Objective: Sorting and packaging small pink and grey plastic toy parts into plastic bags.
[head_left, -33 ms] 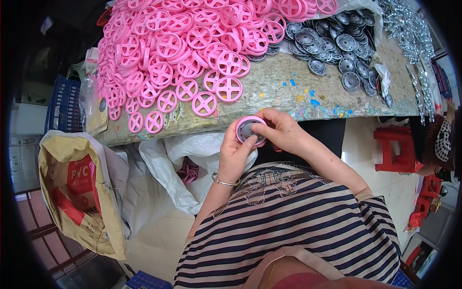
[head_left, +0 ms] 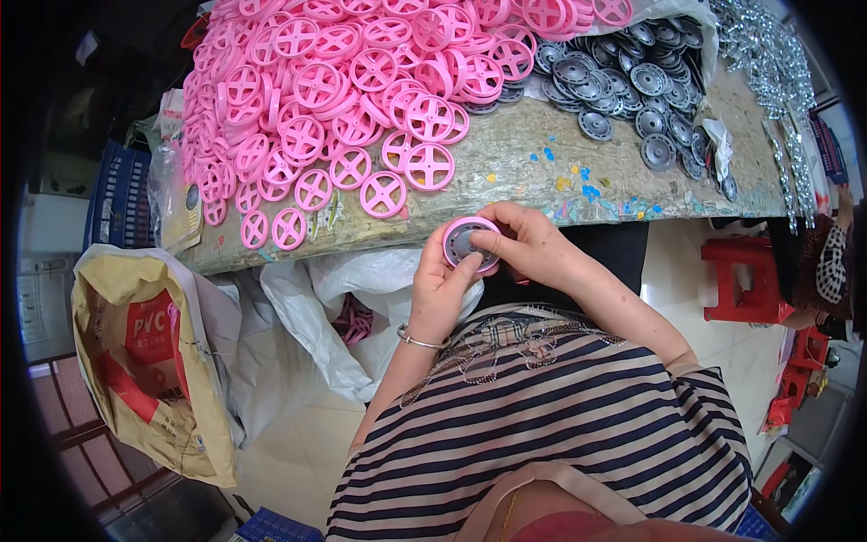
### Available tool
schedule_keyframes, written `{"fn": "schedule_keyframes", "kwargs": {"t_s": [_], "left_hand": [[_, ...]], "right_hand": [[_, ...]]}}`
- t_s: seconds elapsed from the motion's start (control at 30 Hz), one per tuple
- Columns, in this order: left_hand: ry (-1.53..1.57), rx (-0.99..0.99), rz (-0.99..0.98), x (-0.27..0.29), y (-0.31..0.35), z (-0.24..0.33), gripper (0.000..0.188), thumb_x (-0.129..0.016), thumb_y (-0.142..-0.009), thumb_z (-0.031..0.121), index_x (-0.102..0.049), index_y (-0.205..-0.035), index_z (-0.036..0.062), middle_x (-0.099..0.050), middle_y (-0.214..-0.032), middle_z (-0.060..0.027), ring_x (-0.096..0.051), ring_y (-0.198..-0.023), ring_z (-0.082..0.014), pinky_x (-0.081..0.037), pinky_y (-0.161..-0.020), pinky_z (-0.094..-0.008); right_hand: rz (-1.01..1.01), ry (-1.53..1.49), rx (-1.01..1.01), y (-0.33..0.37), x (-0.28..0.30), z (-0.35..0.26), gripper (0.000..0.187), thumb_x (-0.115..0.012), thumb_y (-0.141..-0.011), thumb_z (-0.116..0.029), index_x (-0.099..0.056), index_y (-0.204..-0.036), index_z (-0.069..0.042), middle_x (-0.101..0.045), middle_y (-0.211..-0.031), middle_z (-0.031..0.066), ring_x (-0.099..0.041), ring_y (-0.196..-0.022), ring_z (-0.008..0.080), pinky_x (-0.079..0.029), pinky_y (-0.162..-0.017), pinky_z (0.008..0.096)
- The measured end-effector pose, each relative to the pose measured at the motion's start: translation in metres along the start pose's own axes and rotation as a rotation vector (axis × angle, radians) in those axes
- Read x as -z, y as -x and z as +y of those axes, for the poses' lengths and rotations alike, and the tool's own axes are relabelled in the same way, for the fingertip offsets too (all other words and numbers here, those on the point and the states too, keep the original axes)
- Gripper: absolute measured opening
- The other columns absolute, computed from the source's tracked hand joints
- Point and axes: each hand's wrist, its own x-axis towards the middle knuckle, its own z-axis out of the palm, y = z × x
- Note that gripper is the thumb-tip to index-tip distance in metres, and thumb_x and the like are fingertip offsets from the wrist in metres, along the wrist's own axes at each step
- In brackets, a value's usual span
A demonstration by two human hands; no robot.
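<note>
Just off the near table edge, both of my hands hold one toy wheel, a pink ring (head_left: 464,221) with a grey hub disc (head_left: 461,246) inside it. My left hand (head_left: 437,289) wraps the wheel's left side, its thumb on the lower part of the disc. From the right, my right hand (head_left: 535,254) grips the far rim and presses its thumb on the disc's middle. The fingers under the wheel are hidden. On the table, the heap of pink four-spoked wheel rings (head_left: 316,86) lies ahead to the left, and loose grey discs (head_left: 652,81) are piled ahead to the right.
Silver tinsel (head_left: 768,72) hangs over the table's right end. Below the edge, a white sack (head_left: 348,361) holds pink pieces, beside an open tan sack (head_left: 153,361). A red stool (head_left: 745,280) stands at right, near another person's sleeve (head_left: 831,262).
</note>
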Motion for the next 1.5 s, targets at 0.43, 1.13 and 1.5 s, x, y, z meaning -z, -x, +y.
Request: {"fn": "schedule_keyframes", "kwargs": {"t_s": [0.43,1.13,1.5], "left_hand": [[-0.361,-0.329,0.716,0.086,0.053,0.02,0.028,-0.039,-0.1,0.019,-0.053,-0.116,0.0002,-0.058,-0.1,-0.0063,-0.058,-0.075,-0.0105,-0.049,-0.061,-0.0215],[0.048,-0.088,0.231,-0.012,-0.01,0.028,0.03,-0.055,-0.094,0.011,-0.044,-0.12,0.0025,-0.063,-0.091,-0.0102,-0.063,-0.066,-0.0123,-0.044,-0.049,-0.0195],[-0.068,0.125,0.186,-0.003,-0.013,0.014,0.017,-0.057,-0.089,0.002,-0.058,-0.106,-0.0008,-0.063,-0.107,-0.0142,-0.066,-0.089,-0.0202,-0.054,-0.067,-0.0242]], "right_hand": [[0.149,0.362,0.345,-0.035,0.007,0.017,0.024,-0.053,-0.093,-0.018,-0.057,-0.111,-0.002,-0.058,-0.091,0.0109,-0.058,-0.082,0.021,-0.047,-0.073,0.0324],[-0.208,-0.192,-0.138,0.006,0.015,-0.031,0.018,-0.054,-0.094,-0.026,-0.056,-0.096,-0.008,-0.05,-0.07,-0.003,-0.047,-0.062,0.0053,-0.04,-0.055,0.021],[0.746,1.147,0.435,-0.033,0.172,0.051,0.031,-0.065,-0.083,-0.017,-0.056,-0.108,0.0,-0.054,-0.105,0.0155,-0.058,-0.088,0.0294,-0.047,-0.076,0.0378]]}}
